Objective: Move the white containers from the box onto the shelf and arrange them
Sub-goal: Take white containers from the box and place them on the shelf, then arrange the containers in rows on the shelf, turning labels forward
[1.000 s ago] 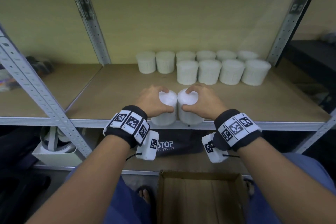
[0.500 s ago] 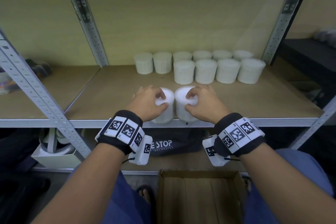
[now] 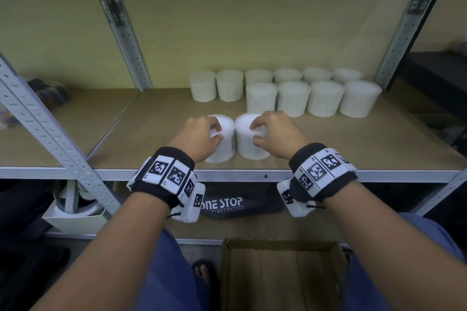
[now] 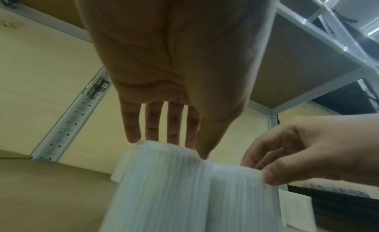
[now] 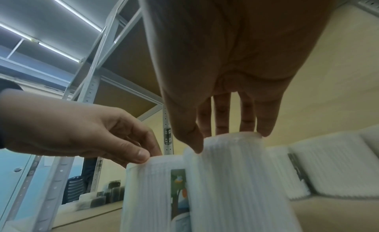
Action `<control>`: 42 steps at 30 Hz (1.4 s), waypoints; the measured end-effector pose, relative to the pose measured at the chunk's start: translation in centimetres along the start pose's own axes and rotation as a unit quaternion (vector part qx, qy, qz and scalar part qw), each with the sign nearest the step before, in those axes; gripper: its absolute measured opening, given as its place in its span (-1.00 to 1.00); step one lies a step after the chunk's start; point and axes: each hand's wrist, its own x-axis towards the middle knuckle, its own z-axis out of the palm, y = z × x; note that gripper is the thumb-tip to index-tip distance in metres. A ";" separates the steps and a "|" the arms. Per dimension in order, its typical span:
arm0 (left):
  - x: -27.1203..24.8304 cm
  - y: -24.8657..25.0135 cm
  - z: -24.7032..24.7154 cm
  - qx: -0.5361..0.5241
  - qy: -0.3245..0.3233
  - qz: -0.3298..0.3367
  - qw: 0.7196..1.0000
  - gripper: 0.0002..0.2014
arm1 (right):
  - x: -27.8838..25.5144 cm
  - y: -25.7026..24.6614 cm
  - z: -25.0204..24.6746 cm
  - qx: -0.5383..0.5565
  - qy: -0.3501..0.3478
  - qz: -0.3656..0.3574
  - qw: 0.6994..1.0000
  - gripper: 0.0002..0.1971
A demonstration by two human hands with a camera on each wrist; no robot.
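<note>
Two white ribbed containers stand side by side and touching near the front of the wooden shelf [image 3: 151, 139]. My left hand [image 3: 216, 131] holds the left container [image 3: 225, 151] from above, fingers on the far rim and thumb on the near rim. My right hand [image 3: 256, 131] holds the right container [image 3: 246, 146] the same way. The left wrist view shows the left container [image 4: 160, 187] under my left hand [image 4: 178, 148]. In the right wrist view the right container [image 5: 235, 178] sits under my right hand [image 5: 225, 141]. The cardboard box [image 3: 278, 272] lies open below, with no container showing inside.
Several white containers stand in two rows [image 3: 310, 98] at the back right of the shelf, with two more [image 3: 214, 86] at the left end of the back row. Grey perforated uprights [image 3: 50, 131] frame the shelf. A black bag [image 3: 227, 206] lies on the lower shelf.
Both hands have slid the two containers away from the front edge, deeper onto the shelf. The containers stay side by side.
</note>
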 end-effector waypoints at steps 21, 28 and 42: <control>10.7 -6.0 0.8 -0.027 0.060 -0.063 0.996 -0.76 | 13.4 -0.3 3.2 0.002 -0.009 -0.024 1.000 -0.66; 14.0 -7.6 0.9 -0.050 0.062 -0.076 0.994 -0.79 | 16.1 0.0 3.9 0.006 0.001 -0.039 0.999 -0.65; 15.7 -8.4 1.4 -0.042 0.057 -0.052 0.996 -0.79 | 17.9 0.3 4.9 0.006 -0.003 -0.036 0.999 -0.62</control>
